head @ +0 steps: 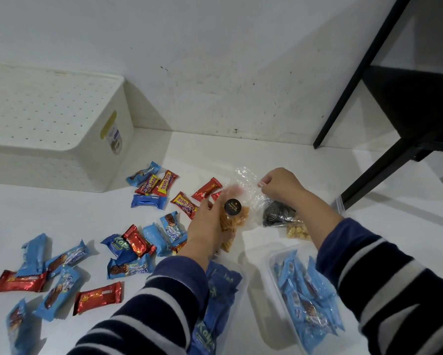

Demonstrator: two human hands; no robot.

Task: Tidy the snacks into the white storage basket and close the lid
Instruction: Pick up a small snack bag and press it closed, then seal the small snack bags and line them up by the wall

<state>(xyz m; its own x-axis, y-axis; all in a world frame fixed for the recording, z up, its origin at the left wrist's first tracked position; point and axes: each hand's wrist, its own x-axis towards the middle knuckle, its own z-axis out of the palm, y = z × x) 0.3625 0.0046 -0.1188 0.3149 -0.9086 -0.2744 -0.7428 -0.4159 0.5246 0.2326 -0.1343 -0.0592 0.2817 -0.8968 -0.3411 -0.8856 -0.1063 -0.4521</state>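
Note:
The white storage basket stands at the back left with its perforated lid lying shut on top. Several red and blue wrapped snacks lie scattered across the white floor in front of it. My left hand grips a clear bag of orange fried snacks with a round black label. My right hand pinches the crinkled top of that same clear bag. A dark snack bag and a bag of pale yellow snacks lie under my right wrist.
Two clear plastic trays sit near me: one with light blue packets, another with dark blue packets. A black table leg frame stands at the right. The wall is close behind.

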